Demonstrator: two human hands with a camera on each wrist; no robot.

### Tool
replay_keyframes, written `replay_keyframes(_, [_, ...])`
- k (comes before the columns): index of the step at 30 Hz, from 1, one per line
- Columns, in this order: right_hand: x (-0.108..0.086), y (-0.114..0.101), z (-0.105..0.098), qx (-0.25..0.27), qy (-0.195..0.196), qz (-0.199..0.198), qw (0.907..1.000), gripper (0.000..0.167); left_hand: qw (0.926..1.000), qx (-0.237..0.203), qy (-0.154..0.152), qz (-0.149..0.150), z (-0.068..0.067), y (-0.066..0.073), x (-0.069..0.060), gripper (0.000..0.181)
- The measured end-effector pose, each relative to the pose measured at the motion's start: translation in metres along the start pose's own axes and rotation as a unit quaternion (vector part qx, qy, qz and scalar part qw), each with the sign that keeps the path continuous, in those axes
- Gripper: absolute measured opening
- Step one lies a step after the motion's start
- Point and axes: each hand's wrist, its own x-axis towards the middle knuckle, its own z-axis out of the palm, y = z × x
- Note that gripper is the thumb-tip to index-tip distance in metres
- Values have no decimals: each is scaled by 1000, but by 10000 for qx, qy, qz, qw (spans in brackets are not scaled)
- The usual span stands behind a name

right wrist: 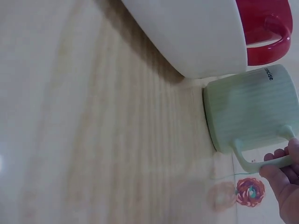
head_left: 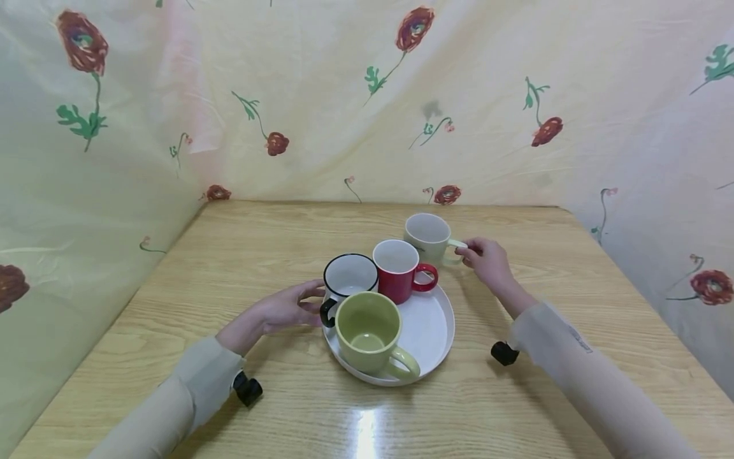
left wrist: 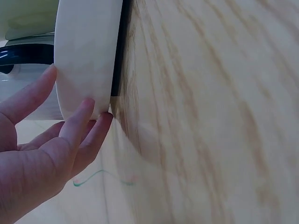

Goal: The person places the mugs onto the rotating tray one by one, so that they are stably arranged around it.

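Observation:
My right hand pinches the handle of a pale green mug behind the tray. Whether that mug's base touches the table cannot be told. At the left, my left hand touches the wall of a round white tray with its fingertips, the thumb lying at the rim. Three mugs stand on the tray: a white mug with black rim and handle nearest the left hand, a red mug with white inside, and an olive-green mug at the front.
A wooden table lies under everything. Flower-patterned cloth hangs behind it and along both sides. Small black devices sit at both sleeve cuffs.

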Motion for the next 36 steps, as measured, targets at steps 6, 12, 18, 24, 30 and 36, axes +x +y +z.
replay_keyframes(6, [-18,6,-10,83,302,-82,9995,30,10000,24,-54,70,0,-2,1,84])
replay_keyframes(12, [-37,10,-19,71,455,-110,9989,31,10000,67,-5,68,0,-2,0,83])
replay_keyframes(18, [-52,11,-32,97,514,-7,9986,34,9996,159,13,230,3,-3,-2,83])
replay_keyframes(24, [-65,5,-45,383,532,71,9978,38,9994,272,156,166,5,0,-8,84])
replay_keyframes(30, [-76,0,-55,420,611,33,9972,36,9998,149,92,80,4,0,-9,83])
replay_keyframes(36, [-84,-2,-58,644,581,-63,9962,33,9999,45,-13,109,4,-2,-7,82])
